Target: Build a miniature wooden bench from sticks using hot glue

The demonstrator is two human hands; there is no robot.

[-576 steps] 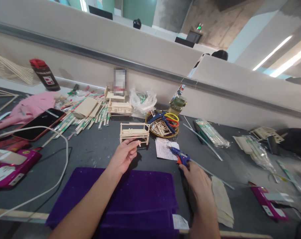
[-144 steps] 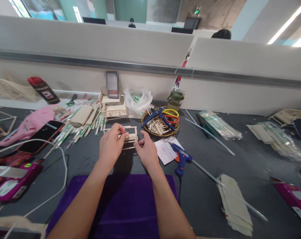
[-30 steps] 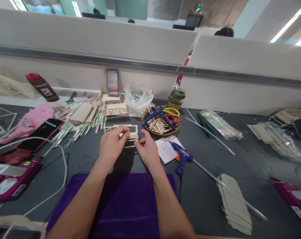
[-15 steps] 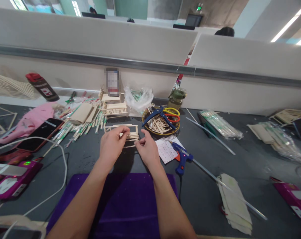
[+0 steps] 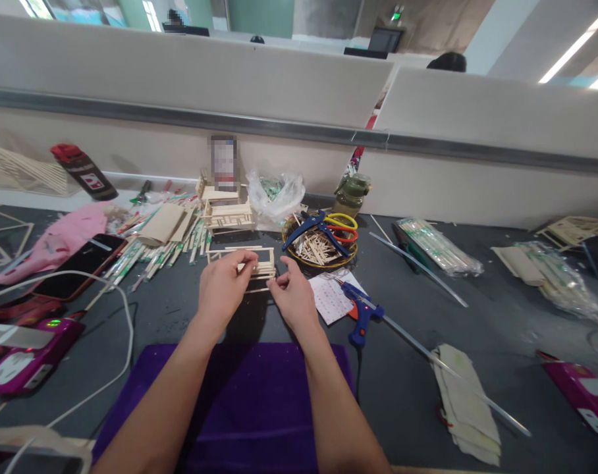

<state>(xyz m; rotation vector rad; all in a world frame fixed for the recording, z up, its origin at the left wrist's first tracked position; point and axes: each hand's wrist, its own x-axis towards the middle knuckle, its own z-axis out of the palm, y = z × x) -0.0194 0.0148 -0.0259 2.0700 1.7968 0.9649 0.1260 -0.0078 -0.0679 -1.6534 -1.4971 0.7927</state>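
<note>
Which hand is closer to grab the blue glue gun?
Probably the right hand: the glue gun lies just beside it on the table, while the left hand grips the little stick model farther away.

Three small stick frames: one (image 5: 259,263) between two hands, two (image 5: 227,215) (image 5: 215,192) behind; one glue gun (image 5: 361,313).

**One head camera, looking forward and down over the bench**

We're riding on the person's head, tilted down across a grey worktable (image 5: 477,329) and forward to the beige partition (image 5: 180,72) along the top of the frame. Both forearms come in from the bottom edge, the left hand (image 5: 224,289) and right hand (image 5: 293,299) meeting just left of centre, close to the lens. The wide lens bends the partition at the edges. No second view to compare.
</note>
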